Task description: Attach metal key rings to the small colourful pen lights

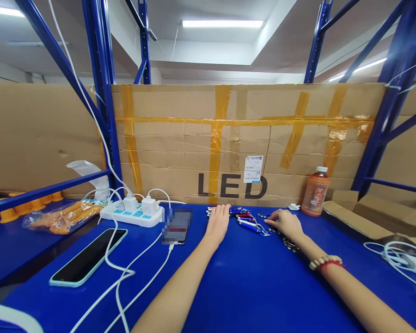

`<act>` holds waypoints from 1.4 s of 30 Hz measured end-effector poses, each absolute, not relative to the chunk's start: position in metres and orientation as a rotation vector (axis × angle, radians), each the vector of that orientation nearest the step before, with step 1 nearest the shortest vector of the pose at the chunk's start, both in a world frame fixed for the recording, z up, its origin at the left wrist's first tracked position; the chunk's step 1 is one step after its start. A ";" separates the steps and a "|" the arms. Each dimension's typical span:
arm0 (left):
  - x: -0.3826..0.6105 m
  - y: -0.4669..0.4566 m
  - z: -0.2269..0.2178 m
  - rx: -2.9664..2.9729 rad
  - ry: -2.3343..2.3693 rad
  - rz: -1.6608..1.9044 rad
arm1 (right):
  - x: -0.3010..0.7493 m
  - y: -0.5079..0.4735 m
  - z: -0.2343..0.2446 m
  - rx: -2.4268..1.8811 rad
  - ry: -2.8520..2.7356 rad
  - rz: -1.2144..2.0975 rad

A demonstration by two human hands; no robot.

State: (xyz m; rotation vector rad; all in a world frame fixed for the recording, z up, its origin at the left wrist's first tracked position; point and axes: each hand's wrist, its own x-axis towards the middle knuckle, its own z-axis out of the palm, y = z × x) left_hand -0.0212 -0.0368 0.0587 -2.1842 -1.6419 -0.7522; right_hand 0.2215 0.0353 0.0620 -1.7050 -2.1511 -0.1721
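My left hand (219,221) lies with its fingers stretched out, resting on or just over slim blue and silver pen-like pieces at the back of the blue tabletop. To its right is a loose cluster of pen-like pieces (248,225) in blue, red and silver, with metal rings or clips among them. My right hand (287,224) is at the cluster's right side, its thumb and fingertips pinched together; whatever sits between them is too small to make out. Under that hand and wrist lies a heap of small dark metal parts (290,244).
At the left are a light-green-edged phone (88,257), a second phone (178,226) on a cable, and a white power strip (133,213). An orange drink bottle (315,192) and an open cardboard box (350,217) stand right. Cardboard (180,148) walls the back.
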 end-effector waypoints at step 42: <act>0.034 -0.065 0.061 -2.572 -1.617 -1.057 | 0.183 -0.013 0.064 -0.711 -1.957 0.570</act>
